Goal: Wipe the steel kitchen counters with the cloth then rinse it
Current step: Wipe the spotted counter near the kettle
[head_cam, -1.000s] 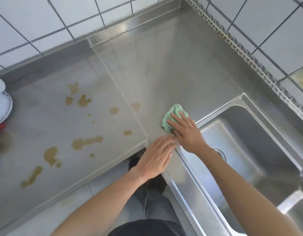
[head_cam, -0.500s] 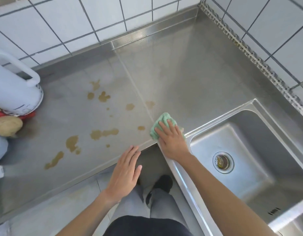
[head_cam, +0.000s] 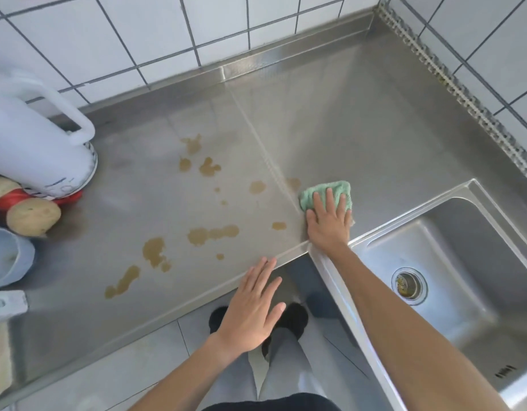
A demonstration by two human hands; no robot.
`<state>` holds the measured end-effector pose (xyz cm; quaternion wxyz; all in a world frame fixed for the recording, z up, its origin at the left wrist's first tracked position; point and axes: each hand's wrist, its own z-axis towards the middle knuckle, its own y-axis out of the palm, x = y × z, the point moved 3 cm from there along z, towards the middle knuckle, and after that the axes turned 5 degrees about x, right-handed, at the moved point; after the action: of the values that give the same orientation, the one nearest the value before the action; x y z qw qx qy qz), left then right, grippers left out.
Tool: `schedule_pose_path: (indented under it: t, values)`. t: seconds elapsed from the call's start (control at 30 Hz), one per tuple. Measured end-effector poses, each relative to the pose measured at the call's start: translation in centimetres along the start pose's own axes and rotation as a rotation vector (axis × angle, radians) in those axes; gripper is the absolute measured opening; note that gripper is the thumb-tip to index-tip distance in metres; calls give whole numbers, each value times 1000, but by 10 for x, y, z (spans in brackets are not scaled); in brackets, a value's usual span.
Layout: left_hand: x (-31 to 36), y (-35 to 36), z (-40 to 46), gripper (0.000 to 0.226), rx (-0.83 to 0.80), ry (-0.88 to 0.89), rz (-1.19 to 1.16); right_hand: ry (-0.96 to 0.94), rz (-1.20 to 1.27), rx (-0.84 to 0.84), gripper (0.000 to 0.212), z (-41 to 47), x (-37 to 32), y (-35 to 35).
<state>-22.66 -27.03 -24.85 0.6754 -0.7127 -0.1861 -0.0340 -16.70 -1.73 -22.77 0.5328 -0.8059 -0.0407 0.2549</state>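
A green cloth (head_cam: 321,191) lies flat on the steel counter (head_cam: 360,137), right beside the seam between the two counter sections. My right hand (head_cam: 327,226) presses down on it with fingers spread. My left hand (head_cam: 253,310) hovers open at the counter's front edge, holding nothing. Several brown spill stains (head_cam: 212,232) mark the left counter section, the closest one just left of the cloth. The steel sink (head_cam: 464,262) with its drain (head_cam: 409,286) lies to the right of my right arm.
A white jug with a handle (head_cam: 37,143) stands at the left, with a brown and red object (head_cam: 28,212) and a pale blue container (head_cam: 7,256) beside it. White tiled walls bound the counter at the back and right. My legs and tiled floor show below.
My right hand has slid the cloth left, from beside the sink rim to the counter seam. My left hand has left the counter edge near my right hand and moved back towards me.
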Motion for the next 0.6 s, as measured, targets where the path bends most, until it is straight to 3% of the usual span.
schedule_pose_path:
  t: [0.07, 0.17, 0.33, 0.4, 0.6]
  values:
    - [-6, -5, -1, 55, -9, 47, -24, -51, -11, -3, 54, -7, -31, 15]
    - [-23, -15, -10, 47, -5, 111, -69, -290, -99, -27, 53, -52, -50, 32]
    - [-76, -33, -50, 42, 49, 147, -107, -520, -175, -125, 53, -100, -19, 28]
    - [-101, -36, -70, 45, 44, 165, -88, -478, -177, -120, 53, -90, -11, 24]
    - [-155, -34, -108, 54, 70, 234, -76, 2, -74, 63, 53, -59, -70, 48]
